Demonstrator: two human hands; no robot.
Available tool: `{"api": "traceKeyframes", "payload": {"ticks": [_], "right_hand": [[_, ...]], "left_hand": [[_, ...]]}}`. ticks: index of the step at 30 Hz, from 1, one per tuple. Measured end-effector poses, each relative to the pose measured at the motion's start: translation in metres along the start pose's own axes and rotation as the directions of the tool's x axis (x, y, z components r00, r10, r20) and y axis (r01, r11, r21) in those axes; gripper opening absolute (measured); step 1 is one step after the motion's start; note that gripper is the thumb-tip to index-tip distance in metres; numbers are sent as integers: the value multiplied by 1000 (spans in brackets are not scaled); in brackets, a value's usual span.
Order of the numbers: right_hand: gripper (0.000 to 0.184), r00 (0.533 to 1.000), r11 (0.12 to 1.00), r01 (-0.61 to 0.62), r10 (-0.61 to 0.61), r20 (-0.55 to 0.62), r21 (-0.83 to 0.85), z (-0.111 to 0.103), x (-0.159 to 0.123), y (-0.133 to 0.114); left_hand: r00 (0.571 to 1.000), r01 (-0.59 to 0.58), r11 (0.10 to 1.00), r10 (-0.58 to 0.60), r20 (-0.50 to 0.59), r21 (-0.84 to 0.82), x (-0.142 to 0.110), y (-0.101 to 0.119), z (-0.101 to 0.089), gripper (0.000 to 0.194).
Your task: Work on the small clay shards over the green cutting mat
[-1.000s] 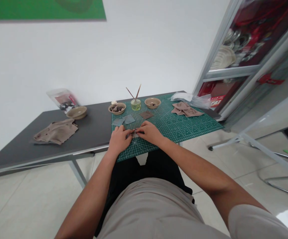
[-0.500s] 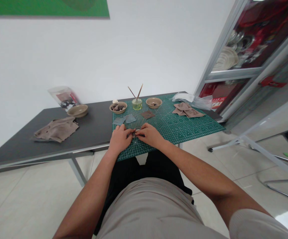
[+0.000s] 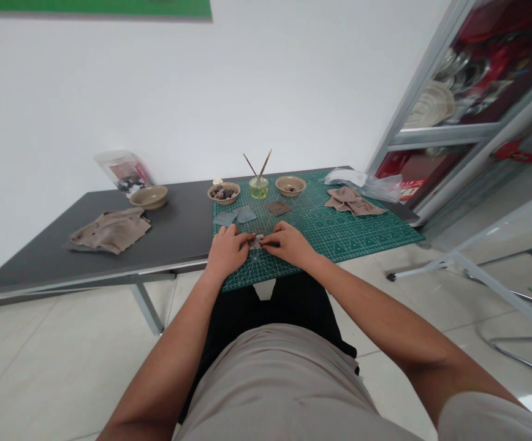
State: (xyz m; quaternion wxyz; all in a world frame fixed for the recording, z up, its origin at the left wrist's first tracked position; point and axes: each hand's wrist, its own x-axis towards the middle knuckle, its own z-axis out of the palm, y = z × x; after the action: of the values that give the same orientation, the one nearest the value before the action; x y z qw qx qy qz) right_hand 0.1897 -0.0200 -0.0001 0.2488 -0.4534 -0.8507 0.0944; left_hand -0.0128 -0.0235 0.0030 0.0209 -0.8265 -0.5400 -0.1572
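Observation:
A small grey-brown crumpled piece (image 3: 257, 242), perhaps cloth or paper, lies between my hands low over the green cutting mat (image 3: 321, 233). My left hand (image 3: 227, 251) pinches its left side with thumb and fingertips. On the opposite side, my right hand (image 3: 290, 246) pinches the right edge. Whether something is inside the piece cannot be made out. Just beyond my hands lie two grey-blue squares (image 3: 246, 214) and a brown square (image 3: 278, 208), flat on the mat.
Behind them stand a bowl of dark and tan lumps (image 3: 224, 193), a glass jar (image 3: 258, 188) with two brushes, and another bowl (image 3: 290, 186). A brown cloth (image 3: 352, 201) and plastic bag (image 3: 376, 185) lie right. Left are a cloth (image 3: 110, 231), bowl (image 3: 149, 197) and clear container (image 3: 123, 171).
My fingers have drawn slightly apart, and more of the grey-brown piece shows between them. The whole view has shifted a little with my head; the other items rest as before.

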Motion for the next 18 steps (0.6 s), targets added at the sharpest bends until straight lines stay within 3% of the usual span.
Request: {"api": "traceKeyframes", "payload": {"ticks": [4, 11, 18], "right_hand": [[20, 998, 999, -42, 41, -43, -30, 1, 6, 3], [22, 1000, 1000, 28, -28, 0, -15, -3, -5, 3], [22, 998, 999, -30, 28, -52, -38, 1, 1, 7]], "left_hand": [[1000, 8, 1000, -8, -12, -3, 0, 1, 1, 35], [1000, 14, 1000, -14, -5, -23, -1, 2, 0, 35], [999, 33, 999, -33, -9, -32, -1, 3, 1, 35]]}}
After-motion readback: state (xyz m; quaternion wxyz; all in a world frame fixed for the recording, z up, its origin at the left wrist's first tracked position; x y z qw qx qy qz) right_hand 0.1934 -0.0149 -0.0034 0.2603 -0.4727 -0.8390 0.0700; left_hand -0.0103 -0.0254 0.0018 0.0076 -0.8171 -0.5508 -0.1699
